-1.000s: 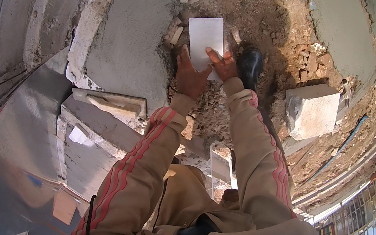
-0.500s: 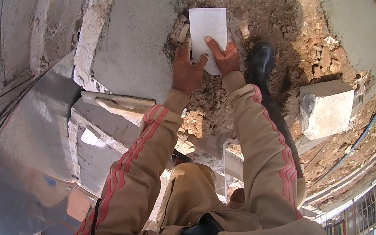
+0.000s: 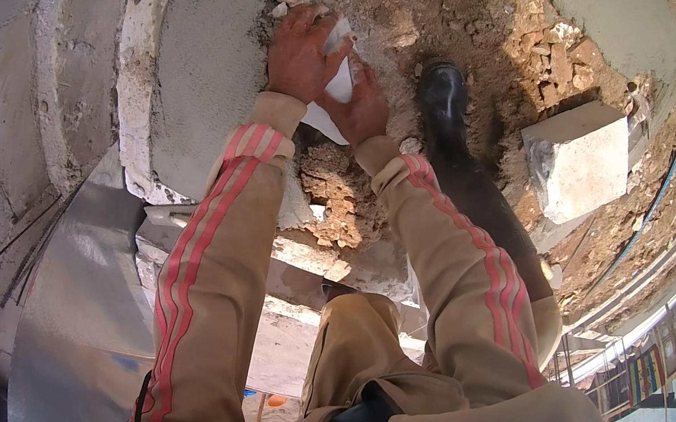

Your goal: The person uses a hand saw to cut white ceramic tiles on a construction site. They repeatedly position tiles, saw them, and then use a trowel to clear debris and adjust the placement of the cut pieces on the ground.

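Observation:
Both hands are on a white rectangular slab (image 3: 341, 83), at the seam between grey mortar and rubbly soil. My left hand (image 3: 302, 53) curls over its far left part, with fingertips bent over the top. Around its near right side wraps my right hand (image 3: 360, 105), the thumb lying across the face. Most of the slab is hidden beneath the hands; a pale strip shows between them and a corner below. The slab looks tilted, and I cannot tell whether it rests on the ground.
Wet grey mortar (image 3: 208, 52) runs along the left beside a pale kerb (image 3: 144, 41). A black boot (image 3: 444, 108) stands on the soil to the right. Further right sits a large whitish block (image 3: 586, 164) near broken brick rubble (image 3: 563, 65). A shiny metal sheet (image 3: 91, 276) lies lower left.
The slab has turned from showing its broad face to being tilted and mostly covered. My left hand has moved from its near left edge to its far part. The view has shifted slightly.

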Demonstrator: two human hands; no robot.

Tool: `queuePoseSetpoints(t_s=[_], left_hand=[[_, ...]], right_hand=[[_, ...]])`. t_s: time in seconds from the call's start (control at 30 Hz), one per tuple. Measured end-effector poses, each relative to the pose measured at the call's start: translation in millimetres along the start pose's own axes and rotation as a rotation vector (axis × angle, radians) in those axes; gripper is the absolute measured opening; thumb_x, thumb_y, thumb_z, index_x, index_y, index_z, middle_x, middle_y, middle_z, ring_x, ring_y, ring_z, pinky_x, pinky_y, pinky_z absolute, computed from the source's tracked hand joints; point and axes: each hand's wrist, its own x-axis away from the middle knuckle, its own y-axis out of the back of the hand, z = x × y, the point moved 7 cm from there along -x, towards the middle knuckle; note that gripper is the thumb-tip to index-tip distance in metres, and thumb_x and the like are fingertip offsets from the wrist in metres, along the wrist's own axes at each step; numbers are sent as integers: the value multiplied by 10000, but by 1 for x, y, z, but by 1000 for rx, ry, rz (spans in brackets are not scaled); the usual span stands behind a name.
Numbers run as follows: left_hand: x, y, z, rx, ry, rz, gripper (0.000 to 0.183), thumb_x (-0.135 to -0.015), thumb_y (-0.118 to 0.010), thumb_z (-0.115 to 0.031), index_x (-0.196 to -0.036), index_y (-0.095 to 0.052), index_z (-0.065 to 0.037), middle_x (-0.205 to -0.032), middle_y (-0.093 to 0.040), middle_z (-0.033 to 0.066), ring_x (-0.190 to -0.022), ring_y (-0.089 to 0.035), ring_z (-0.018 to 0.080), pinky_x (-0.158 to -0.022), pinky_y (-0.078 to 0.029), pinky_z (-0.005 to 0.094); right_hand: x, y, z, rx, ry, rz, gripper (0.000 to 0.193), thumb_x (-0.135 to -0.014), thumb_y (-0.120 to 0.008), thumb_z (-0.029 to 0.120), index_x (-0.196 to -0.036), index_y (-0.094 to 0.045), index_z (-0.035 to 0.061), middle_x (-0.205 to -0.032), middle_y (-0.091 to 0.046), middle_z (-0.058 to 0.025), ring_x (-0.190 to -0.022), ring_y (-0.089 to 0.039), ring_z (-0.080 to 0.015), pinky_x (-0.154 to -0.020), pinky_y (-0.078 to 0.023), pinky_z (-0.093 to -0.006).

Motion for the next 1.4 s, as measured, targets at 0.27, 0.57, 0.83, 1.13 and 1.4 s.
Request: queuePoseSetpoints(t_s=[0.27, 0.57, 0.83, 1.13, 1.4], left_hand=[[-8, -33, 14, 80, 67, 73, 301, -852, -713, -317, -1049, -688, -91, -977, -700, 133, -904, -668, 353, -781, -520, 463], [-13, -37, 15, 26, 94, 86, 339, -822, -741, -328, -1060, -682, -93, -990, -685, 132, -945, -656, 341, -839, -502, 451], [-14, -38, 28, 81, 149, 86, 370, -841, -717, -379, -1055, -684, -80, -1004, -681, 150, -977, -637, 363, -866, -492, 463], [-15, -42, 16, -43, 147, 126, 361, -788, -732, -362, -1026, -676, -97, -1039, -675, 115, -1002, -626, 345, -850, -478, 483], [-16, -45, 14, -50, 141, 130, 351, -813, -711, -364, -1019, -662, -85, -1034, -671, 121, -995, -623, 343, -837, -475, 480]], right_hand=[[-10, 1, -6, -28, -52, -25, 887, -727, -830, 493, -1431, -478, 85, -1293, -594, -239, -1131, -619, -415, -918, -526, -473], [-19, 8, -7, -39, -116, -15, 869, -725, -822, 513, -1384, -520, 34, -1265, -611, -214, -1117, -628, -401, -913, -527, -467], [-23, -2, -11, -55, -111, 27, 985, -696, -829, 526, -1461, -439, 45, -1376, -532, -272, -1252, -550, -408, -1020, -476, -467], [-5, -3, -25, -205, -267, 114, 1029, -638, -890, 487, -1442, -448, 20, -1336, -559, -241, -1192, -595, -401, -983, -503, -437], [-10, 1, -21, -76, -198, 77, 1014, -641, -882, 474, -1431, -454, 4, -1352, -551, -236, -1217, -582, -392, -1001, -496, -448]])
